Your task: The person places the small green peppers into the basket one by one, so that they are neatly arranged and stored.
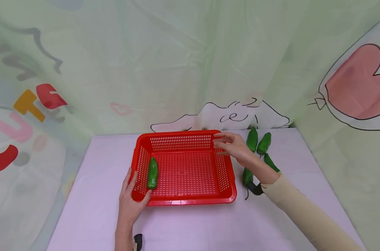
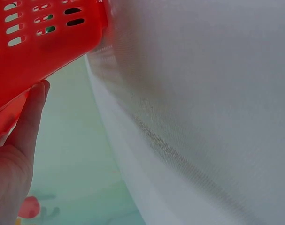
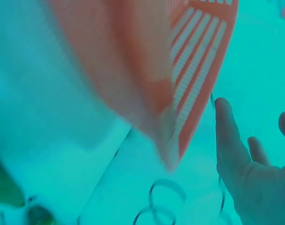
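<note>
A red plastic basket [image 1: 183, 201] with slotted walls stands on the table. Inside it, along the left wall, lies one long green pepper [image 1: 152, 173]. My left hand [image 1: 131, 202] holds the basket's front left corner, thumb over the front rim and fingers along the left side. In the left wrist view, a finger [image 2: 33, 117] lies against the basket's outer surface [image 2: 53, 51]. Over the basket's right rim is my right hand [image 1: 232, 146], fingers apart and pointing left, with nothing in them. The right wrist view also shows extended fingers [image 3: 228, 131] beside the basket wall [image 3: 198, 79].
Several green peppers [image 1: 251, 139] lie on the table right of the basket, some partly behind my right forearm. The table [image 1: 99, 181] has a pale cloth. Behind it hangs a printed curtain [image 1: 171, 69] with drawings.
</note>
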`<control>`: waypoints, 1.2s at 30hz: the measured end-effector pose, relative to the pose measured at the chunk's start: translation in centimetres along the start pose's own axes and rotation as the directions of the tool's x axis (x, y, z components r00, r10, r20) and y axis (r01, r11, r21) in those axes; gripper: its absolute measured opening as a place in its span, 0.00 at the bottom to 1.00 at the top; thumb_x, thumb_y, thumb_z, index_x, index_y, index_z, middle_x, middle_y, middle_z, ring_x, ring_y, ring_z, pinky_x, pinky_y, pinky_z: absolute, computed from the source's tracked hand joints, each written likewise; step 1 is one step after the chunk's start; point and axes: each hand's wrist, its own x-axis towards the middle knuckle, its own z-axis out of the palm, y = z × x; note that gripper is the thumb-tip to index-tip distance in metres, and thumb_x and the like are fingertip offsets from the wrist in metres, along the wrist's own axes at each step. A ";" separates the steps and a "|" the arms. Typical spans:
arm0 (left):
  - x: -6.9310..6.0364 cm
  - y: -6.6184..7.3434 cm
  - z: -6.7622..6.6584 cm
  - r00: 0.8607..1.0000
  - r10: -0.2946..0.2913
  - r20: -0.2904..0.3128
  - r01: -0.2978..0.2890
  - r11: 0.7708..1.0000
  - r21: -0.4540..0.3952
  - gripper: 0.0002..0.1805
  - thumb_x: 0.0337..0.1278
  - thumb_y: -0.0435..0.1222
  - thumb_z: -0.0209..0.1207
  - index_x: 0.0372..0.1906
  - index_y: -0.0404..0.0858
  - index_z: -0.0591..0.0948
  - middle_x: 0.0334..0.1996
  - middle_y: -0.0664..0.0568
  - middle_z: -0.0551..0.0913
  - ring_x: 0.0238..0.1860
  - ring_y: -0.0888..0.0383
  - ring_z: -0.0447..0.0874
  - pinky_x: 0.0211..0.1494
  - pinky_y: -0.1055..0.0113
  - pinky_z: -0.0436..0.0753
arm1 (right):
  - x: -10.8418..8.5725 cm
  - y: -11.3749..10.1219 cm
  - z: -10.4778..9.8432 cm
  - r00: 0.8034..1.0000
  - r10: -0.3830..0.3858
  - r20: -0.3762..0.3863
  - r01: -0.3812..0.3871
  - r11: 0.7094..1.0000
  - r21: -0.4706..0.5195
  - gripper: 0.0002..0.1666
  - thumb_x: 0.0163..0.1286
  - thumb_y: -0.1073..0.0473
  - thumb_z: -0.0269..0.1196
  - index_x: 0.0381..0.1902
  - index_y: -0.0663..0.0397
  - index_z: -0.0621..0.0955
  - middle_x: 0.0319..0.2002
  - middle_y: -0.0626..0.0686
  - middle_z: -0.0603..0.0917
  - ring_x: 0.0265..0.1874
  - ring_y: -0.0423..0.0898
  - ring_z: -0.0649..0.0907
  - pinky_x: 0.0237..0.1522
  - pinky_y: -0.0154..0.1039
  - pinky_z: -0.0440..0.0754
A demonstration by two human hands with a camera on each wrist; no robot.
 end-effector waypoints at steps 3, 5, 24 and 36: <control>-0.1 0.0 0.0 1.000 -0.007 0.005 0.007 1.000 0.001 0.46 0.45 0.39 0.72 0.74 0.41 0.66 0.77 0.51 0.56 0.74 0.43 0.57 0.60 0.39 0.73 | -0.9 0.6 -2.1 0.999 -0.018 -0.026 0.018 1.000 -0.018 0.29 0.74 0.59 0.58 0.67 0.69 0.68 0.60 0.73 0.75 0.53 0.62 0.82 0.50 0.53 0.82; -0.1 0.1 0.0 1.000 -0.011 0.010 0.011 1.000 0.001 0.46 0.46 0.39 0.72 0.74 0.41 0.66 0.77 0.51 0.56 0.74 0.43 0.57 0.59 0.39 0.73 | -1.5 1.3 -3.3 0.999 -0.019 -0.047 0.017 0.999 -0.042 0.30 0.75 0.58 0.58 0.68 0.69 0.68 0.60 0.73 0.75 0.54 0.65 0.81 0.48 0.52 0.83; -0.2 0.2 -0.1 0.999 -0.025 0.023 0.025 1.000 0.001 0.47 0.45 0.39 0.72 0.74 0.40 0.65 0.77 0.52 0.55 0.74 0.44 0.56 0.58 0.40 0.74 | -4.4 8.9 -7.3 0.985 0.062 -0.163 -0.091 0.980 -0.176 0.30 0.75 0.59 0.55 0.68 0.73 0.65 0.60 0.75 0.72 0.54 0.65 0.80 0.47 0.49 0.85; 0.0 0.5 -0.2 1.000 -0.013 0.005 0.013 1.000 0.007 0.47 0.45 0.39 0.72 0.74 0.40 0.66 0.77 0.51 0.56 0.74 0.43 0.56 0.58 0.40 0.74 | -3.8 11.7 -7.5 0.979 0.049 -0.198 -0.101 0.959 -0.266 0.26 0.73 0.62 0.57 0.64 0.73 0.70 0.58 0.77 0.73 0.51 0.66 0.81 0.43 0.49 0.86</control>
